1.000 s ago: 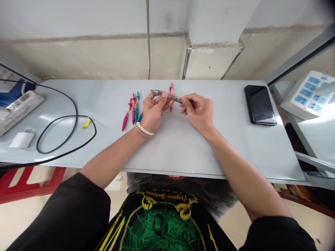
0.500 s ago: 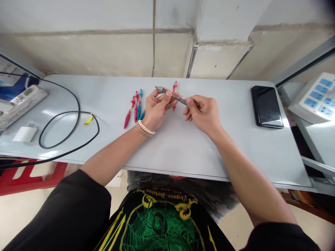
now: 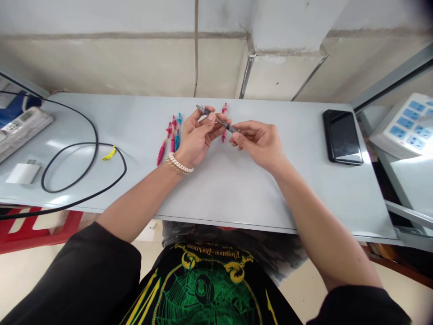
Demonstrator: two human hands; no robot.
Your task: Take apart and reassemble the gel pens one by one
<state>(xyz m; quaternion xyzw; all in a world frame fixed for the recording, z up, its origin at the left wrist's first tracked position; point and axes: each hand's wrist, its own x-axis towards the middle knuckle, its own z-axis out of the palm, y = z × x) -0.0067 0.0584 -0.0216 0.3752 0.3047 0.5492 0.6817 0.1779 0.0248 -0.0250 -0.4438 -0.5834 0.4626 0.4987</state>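
Observation:
A grey pen (image 3: 231, 128) with a clear barrel slants between my two hands above the table. My left hand (image 3: 197, 140), with a pale coiled band and a beaded bracelet at its wrist, pinches the barrel between thumb and fingers. Closed around the pen's lower right end is my right hand (image 3: 262, 143), whose fingertips cover the tip. Behind the pen, a pink pen (image 3: 223, 136) lies on the table, partly hidden by my left fingers. Left of my left hand lie two more pink pens (image 3: 161, 153) and a blue pen (image 3: 177, 141).
The pale table (image 3: 233, 189) meets a tiled wall at the back. A black device with a glossy top (image 3: 343, 135) lies at right, near a white socket block (image 3: 402, 128). On the left are a looped black cable (image 3: 124, 158), a white charger (image 3: 23, 173) and a power strip (image 3: 29, 126).
My right hand has shifted slightly left along the pen, closer to my left hand, and covers more of its lower end. The view has moved a little.

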